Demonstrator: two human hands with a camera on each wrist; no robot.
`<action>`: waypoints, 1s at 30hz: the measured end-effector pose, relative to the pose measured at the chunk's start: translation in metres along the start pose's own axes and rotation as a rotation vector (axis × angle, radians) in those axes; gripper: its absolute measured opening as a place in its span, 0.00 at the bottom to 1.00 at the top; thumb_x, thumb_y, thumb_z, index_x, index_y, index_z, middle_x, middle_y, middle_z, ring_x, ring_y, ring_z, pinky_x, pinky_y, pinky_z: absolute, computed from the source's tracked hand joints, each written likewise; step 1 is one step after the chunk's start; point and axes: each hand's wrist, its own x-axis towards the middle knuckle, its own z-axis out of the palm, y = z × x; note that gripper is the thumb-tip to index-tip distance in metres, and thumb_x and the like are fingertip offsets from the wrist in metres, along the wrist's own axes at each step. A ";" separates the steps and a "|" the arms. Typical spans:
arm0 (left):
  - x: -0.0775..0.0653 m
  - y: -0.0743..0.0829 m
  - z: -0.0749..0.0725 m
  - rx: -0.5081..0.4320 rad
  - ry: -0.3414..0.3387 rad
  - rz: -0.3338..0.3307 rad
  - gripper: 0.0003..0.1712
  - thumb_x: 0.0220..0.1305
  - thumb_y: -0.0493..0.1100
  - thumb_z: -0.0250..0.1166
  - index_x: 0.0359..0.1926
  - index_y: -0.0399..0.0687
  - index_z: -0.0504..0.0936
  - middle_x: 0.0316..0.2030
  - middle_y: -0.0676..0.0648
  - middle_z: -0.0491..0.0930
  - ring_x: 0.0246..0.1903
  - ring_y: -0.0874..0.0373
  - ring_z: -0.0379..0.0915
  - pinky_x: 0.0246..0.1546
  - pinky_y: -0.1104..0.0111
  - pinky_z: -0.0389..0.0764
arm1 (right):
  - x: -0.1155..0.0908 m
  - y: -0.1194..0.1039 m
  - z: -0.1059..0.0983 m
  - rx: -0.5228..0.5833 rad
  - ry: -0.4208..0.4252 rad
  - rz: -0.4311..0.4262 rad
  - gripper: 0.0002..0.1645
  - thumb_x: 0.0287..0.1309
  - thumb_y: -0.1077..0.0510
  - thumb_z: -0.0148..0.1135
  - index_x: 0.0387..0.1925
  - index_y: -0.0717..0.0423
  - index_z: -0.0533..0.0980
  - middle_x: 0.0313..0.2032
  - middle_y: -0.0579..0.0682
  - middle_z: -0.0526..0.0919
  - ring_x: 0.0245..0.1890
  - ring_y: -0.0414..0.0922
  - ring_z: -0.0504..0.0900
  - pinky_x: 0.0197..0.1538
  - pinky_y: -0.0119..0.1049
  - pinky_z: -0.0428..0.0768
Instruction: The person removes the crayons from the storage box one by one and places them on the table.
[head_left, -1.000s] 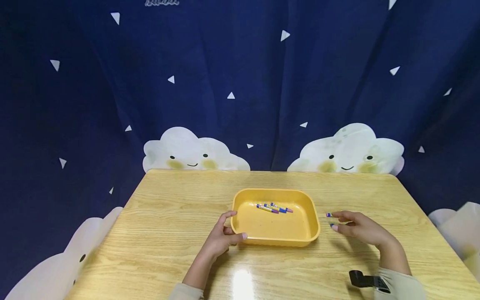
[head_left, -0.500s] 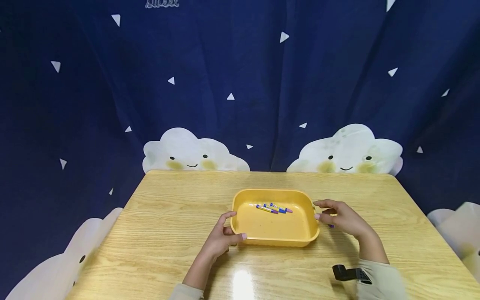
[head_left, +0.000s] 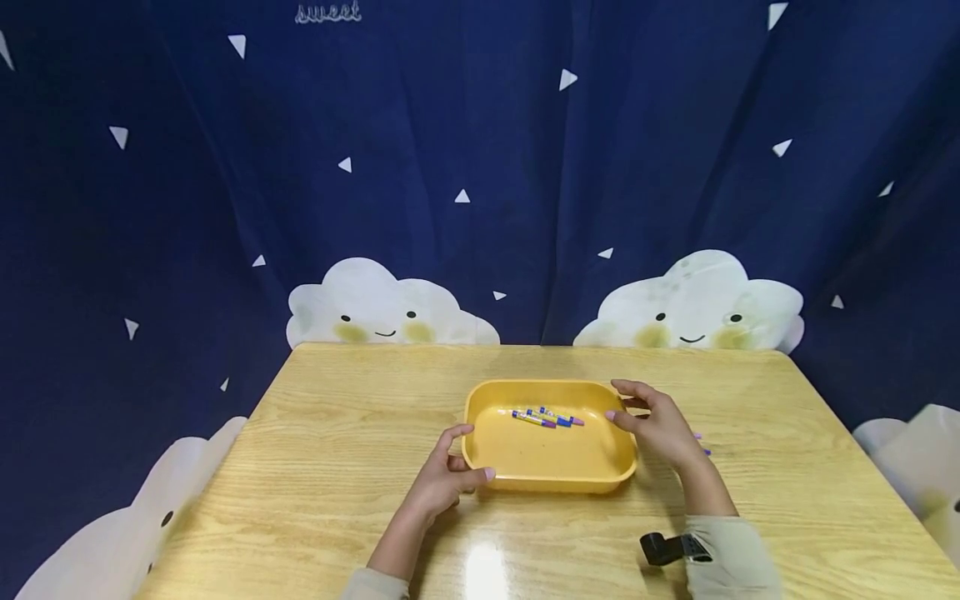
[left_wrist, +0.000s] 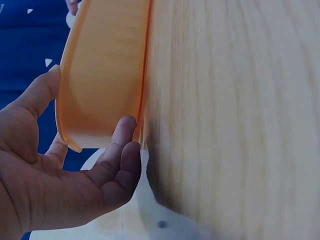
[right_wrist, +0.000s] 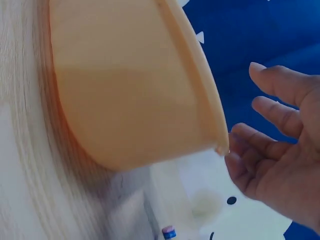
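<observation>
A yellow plastic tray stands on the table in the head view. My left hand grips its left end, with thumb and fingers around the corner; in the left wrist view curled fingers touch the tray's outer wall. Three crayons with yellow barrels and blue ends lie inside, towards the back. My right hand is over the tray's right end, thumb and fingers spread apart. The right wrist view shows nothing between its fingers. Two more crayon tips peek out from behind this hand.
The pale wooden table extends on all sides of the tray. Behind it hangs a dark blue curtain printed with white triangles and clouds. A black wrist device sits at my right cuff.
My right hand has moved left from beside the crayons on the table to over the tray's right end. My left hand and the crayons in the tray have stayed put.
</observation>
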 end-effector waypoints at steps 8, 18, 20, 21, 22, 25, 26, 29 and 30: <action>0.001 -0.002 -0.001 -0.005 0.002 -0.009 0.45 0.48 0.40 0.74 0.65 0.52 0.60 0.24 0.47 0.71 0.20 0.59 0.65 0.13 0.74 0.59 | 0.012 -0.010 0.020 0.114 -0.076 -0.042 0.33 0.55 0.59 0.66 0.60 0.65 0.67 0.56 0.67 0.69 0.54 0.63 0.69 0.49 0.40 0.74; 0.005 -0.001 -0.001 -0.017 -0.018 0.001 0.45 0.48 0.41 0.74 0.65 0.50 0.59 0.24 0.46 0.71 0.19 0.60 0.63 0.13 0.74 0.58 | 0.027 -0.002 0.048 0.001 -0.128 0.029 0.37 0.58 0.60 0.61 0.63 0.73 0.58 0.61 0.71 0.61 0.59 0.68 0.59 0.59 0.58 0.59; 0.005 -0.001 -0.001 -0.019 -0.020 0.001 0.45 0.48 0.41 0.74 0.65 0.51 0.59 0.24 0.46 0.71 0.19 0.60 0.63 0.13 0.74 0.58 | 0.028 0.002 0.054 -0.025 -0.121 0.045 0.36 0.57 0.62 0.61 0.61 0.76 0.58 0.59 0.73 0.62 0.59 0.69 0.59 0.59 0.57 0.60; 0.005 -0.001 0.000 -0.018 -0.021 0.000 0.45 0.48 0.41 0.74 0.65 0.51 0.60 0.24 0.46 0.71 0.20 0.60 0.64 0.13 0.74 0.58 | 0.027 0.004 0.057 -0.039 -0.118 0.056 0.36 0.56 0.63 0.62 0.60 0.77 0.59 0.58 0.74 0.63 0.59 0.69 0.60 0.59 0.57 0.60; 0.005 -0.001 0.000 -0.020 -0.022 -0.001 0.45 0.48 0.41 0.74 0.65 0.51 0.60 0.24 0.46 0.71 0.20 0.59 0.64 0.13 0.74 0.59 | 0.027 0.006 0.059 -0.054 -0.116 0.062 0.36 0.55 0.63 0.62 0.59 0.78 0.59 0.57 0.74 0.64 0.58 0.69 0.61 0.58 0.56 0.61; 0.000 0.003 0.001 -0.026 -0.025 -0.005 0.44 0.49 0.39 0.73 0.65 0.51 0.60 0.24 0.46 0.70 0.20 0.58 0.64 0.13 0.74 0.58 | 0.025 0.011 0.065 -0.130 -0.106 0.077 0.35 0.54 0.63 0.64 0.58 0.79 0.61 0.54 0.74 0.68 0.56 0.68 0.65 0.57 0.55 0.64; 0.000 0.003 0.001 -0.027 -0.027 -0.005 0.44 0.49 0.39 0.73 0.65 0.51 0.60 0.24 0.46 0.70 0.20 0.58 0.64 0.13 0.74 0.58 | 0.025 0.011 0.066 -0.155 -0.098 0.075 0.35 0.53 0.62 0.65 0.57 0.79 0.62 0.53 0.74 0.69 0.55 0.67 0.66 0.57 0.54 0.64; 0.000 0.004 -0.001 -0.031 -0.022 -0.003 0.44 0.49 0.39 0.73 0.65 0.51 0.60 0.24 0.46 0.71 0.19 0.59 0.63 0.14 0.74 0.59 | 0.028 0.012 0.069 -0.208 -0.080 0.057 0.35 0.51 0.62 0.66 0.56 0.78 0.64 0.51 0.73 0.71 0.53 0.66 0.69 0.55 0.54 0.66; 0.000 0.005 -0.002 -0.031 -0.017 -0.004 0.44 0.49 0.38 0.73 0.65 0.51 0.60 0.25 0.46 0.71 0.19 0.60 0.63 0.14 0.73 0.60 | 0.030 0.012 0.071 -0.218 -0.081 0.052 0.36 0.50 0.61 0.66 0.55 0.79 0.64 0.50 0.73 0.72 0.52 0.65 0.70 0.55 0.53 0.67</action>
